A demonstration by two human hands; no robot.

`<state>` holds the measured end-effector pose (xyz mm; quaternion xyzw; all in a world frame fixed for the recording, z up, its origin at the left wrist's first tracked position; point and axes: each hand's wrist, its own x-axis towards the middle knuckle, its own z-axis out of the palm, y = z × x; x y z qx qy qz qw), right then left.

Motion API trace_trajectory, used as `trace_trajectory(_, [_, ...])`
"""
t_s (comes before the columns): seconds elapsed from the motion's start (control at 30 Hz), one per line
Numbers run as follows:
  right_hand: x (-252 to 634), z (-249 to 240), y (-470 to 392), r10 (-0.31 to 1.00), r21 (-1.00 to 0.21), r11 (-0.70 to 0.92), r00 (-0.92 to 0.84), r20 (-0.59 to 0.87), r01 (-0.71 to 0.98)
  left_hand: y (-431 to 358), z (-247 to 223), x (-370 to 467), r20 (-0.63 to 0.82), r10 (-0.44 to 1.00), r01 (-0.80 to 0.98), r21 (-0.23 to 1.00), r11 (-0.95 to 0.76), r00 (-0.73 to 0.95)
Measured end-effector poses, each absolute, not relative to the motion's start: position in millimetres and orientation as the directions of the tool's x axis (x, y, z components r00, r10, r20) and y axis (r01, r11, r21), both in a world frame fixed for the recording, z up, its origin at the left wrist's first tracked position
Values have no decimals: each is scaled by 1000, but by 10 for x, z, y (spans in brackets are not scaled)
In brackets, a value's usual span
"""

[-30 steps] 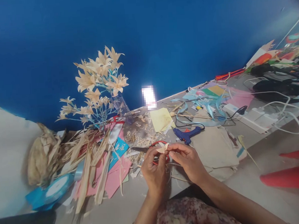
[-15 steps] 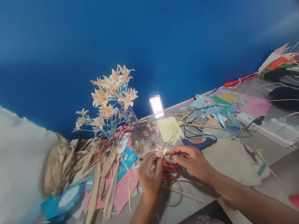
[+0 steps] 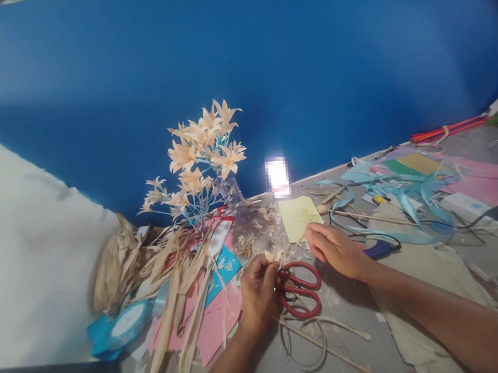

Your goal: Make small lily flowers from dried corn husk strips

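Note:
Between the thumb and fingers of my left hand is a small cream flower, its lower part hidden by the fingers. Just right of that hand lie red-handled scissors. My right hand is apart from the flower, its fingers pressed together over the right edge of a yellow paper square. I cannot make out what those fingertips hold, if anything. Dried cream petal scraps are scattered between the paper and my left hand. Behind, to the left, stands a bunch of cream flowers on light blue stems.
Dried husk strips and pink paper cover the left side, beside a blue ribbon roll. Light blue ribbon, a blue-handled tool and a white power strip lie to the right. A blue wall rises behind.
My right hand has drawn away from the flower, up and right to the yellow paper. My left hand keeps the flower. The red scissors show more fully, and the view has shifted.

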<state>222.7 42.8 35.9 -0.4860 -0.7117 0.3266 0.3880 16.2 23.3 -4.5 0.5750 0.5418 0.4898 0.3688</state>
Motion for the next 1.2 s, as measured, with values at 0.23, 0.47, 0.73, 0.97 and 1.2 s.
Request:
trace_trajectory(0.23, [2229,112,398,939,-844,340,-197,281,415,288,-130,149,253,960,344,918,-198,-122])
trace_trajectory(0.47, [2201,64,363,935,-974,166,-339,105,157,186,-120,225,361,926,398,838,-373,107])
trace_trajectory(0.73, [2123,115,306,936,-974,99,-353,21,203,152,-169,249,319,942,382,862,-333,102])
trace_trajectory(0.97, [2101,49,310,937,-982,50,-349,-16,180,140,-192,281,80,995,223,971,-90,52])
trace_trajectory(1.2, [2098,36,312,934,-991,-17,-352,-62,130,150,-171,309,-13,999,115,993,9,38])
